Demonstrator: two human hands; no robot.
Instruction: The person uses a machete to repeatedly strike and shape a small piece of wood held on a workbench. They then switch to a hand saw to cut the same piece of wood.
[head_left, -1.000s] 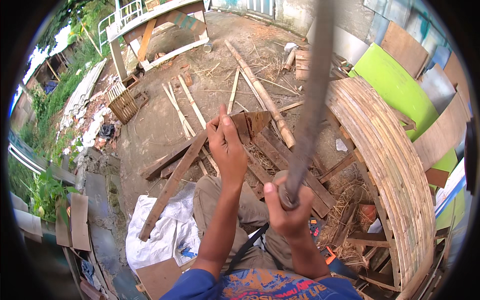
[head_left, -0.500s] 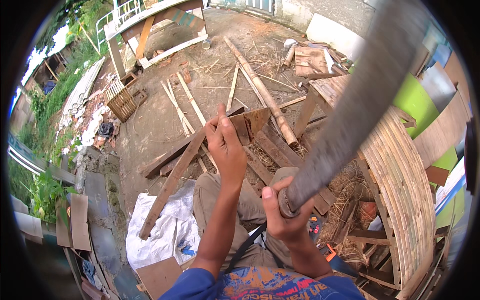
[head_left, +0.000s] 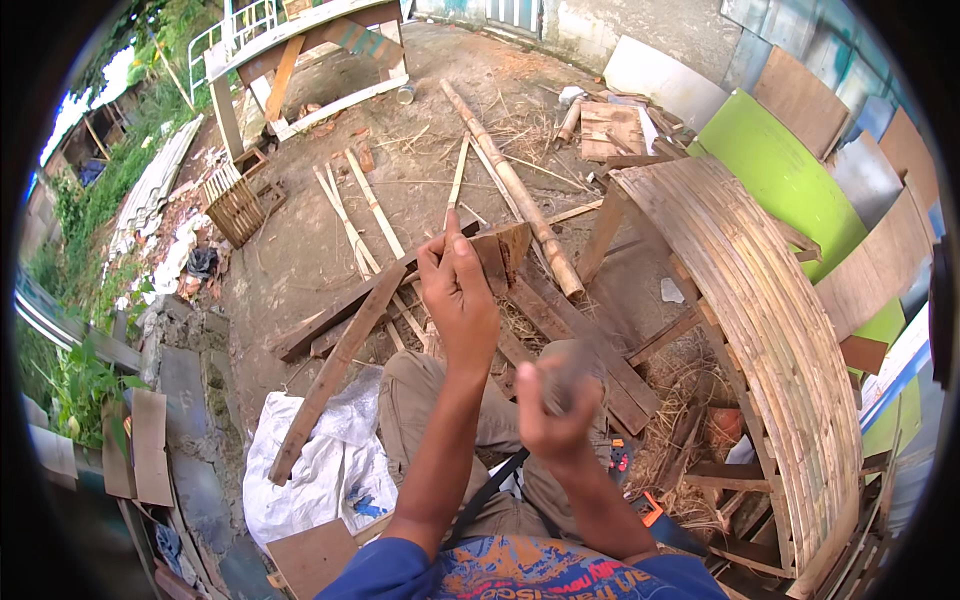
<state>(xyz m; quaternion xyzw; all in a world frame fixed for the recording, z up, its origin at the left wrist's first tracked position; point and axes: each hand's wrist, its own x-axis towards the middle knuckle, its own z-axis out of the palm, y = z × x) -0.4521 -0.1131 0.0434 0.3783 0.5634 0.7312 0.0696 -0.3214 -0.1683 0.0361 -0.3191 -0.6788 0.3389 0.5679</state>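
My left hand (head_left: 460,295) reaches forward over my knees, its fingers closed on the near edge of a small brown wooden piece (head_left: 505,250) that stands among planks on the ground. My right hand (head_left: 553,415) is lower and nearer to me, fisted around the grey handle of a long tool (head_left: 568,368). The tool is blurred and foreshortened, so only a short stub shows above the fist. The two hands are about a hand's width apart.
A curved panel of bamboo slats (head_left: 760,310) stands at the right, with green boards (head_left: 775,175) behind it. A bamboo pole (head_left: 515,190) and loose planks (head_left: 335,375) lie ahead. White sacks (head_left: 320,460) lie at my left. A wooden frame (head_left: 300,50) and a crate (head_left: 238,205) stand farther off.
The long grey tool that rose from my right fist toward the upper edge has swung down and now shows only as a blurred stub. My left hand has stayed on the wooden piece.
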